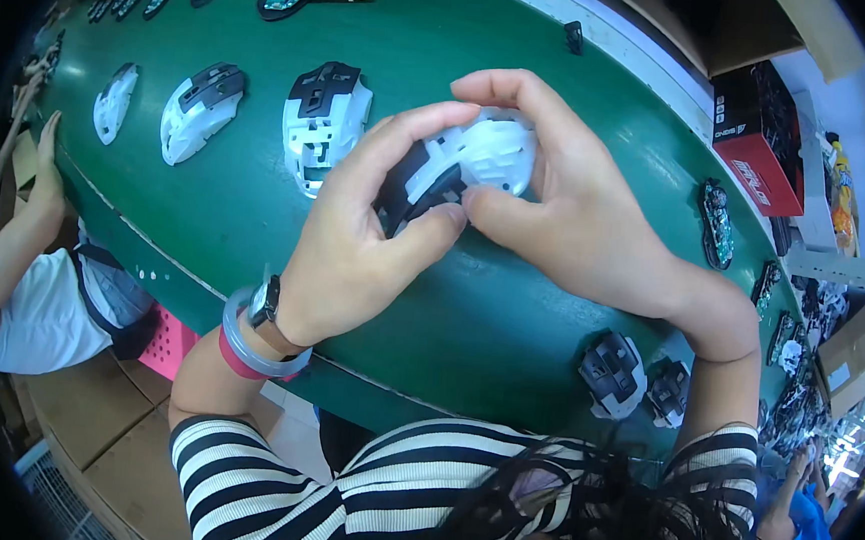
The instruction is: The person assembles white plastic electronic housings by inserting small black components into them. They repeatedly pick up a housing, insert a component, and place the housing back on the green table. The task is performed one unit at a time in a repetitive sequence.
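Between my two hands, raised above the green table (429, 320), is a white and black computer mouse shell (496, 154). My left hand (355, 234) grips its left side, the thumb along the black part. My right hand (587, 206) curls round the other side, with its thumb pressing near the left thumb and its index finger over the far edge. Just left of my hands lies another mouse shell (323, 142), white with a black top piece. A similar shell (203, 113) and an all-white shell piece (115, 104) lie further left.
Near my right forearm sit two dark mouse shells (612, 373). Circuit-board pieces (717, 222) line the right edge, and more lie at the far left. A black and red box (762, 143) stands at the right. Another person's arm (31, 202) rests at the table's left side.
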The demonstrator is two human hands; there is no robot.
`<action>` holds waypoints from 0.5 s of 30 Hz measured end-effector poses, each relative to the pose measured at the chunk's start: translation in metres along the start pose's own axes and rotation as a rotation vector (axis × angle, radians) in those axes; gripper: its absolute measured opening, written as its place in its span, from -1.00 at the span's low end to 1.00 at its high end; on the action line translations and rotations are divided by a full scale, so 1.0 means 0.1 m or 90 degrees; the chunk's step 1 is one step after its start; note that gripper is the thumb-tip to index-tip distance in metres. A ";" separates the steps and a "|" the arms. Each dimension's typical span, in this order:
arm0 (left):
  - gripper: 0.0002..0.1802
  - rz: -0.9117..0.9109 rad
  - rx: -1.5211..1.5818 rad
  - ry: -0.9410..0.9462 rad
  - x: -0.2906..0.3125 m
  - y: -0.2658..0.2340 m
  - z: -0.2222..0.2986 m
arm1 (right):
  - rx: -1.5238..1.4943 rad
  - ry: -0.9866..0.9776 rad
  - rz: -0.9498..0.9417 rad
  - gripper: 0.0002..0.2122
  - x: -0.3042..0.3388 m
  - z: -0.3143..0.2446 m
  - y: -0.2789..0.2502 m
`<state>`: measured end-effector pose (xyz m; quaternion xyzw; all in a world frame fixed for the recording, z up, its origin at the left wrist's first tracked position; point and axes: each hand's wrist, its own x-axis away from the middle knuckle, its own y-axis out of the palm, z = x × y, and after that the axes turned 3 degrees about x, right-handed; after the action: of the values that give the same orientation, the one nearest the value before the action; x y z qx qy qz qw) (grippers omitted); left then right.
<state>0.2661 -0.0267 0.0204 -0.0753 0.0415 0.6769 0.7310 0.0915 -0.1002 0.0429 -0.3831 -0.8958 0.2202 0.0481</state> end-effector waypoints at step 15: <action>-0.30 -0.401 -0.599 0.307 0.03 0.23 0.28 | 0.577 -0.065 0.298 -0.66 -0.14 0.71 -0.97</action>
<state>0.2421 -0.0175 0.0462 -0.5493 -0.1219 0.3380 0.7544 0.0185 -0.1945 0.0224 -0.5031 -0.6014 0.6099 0.1149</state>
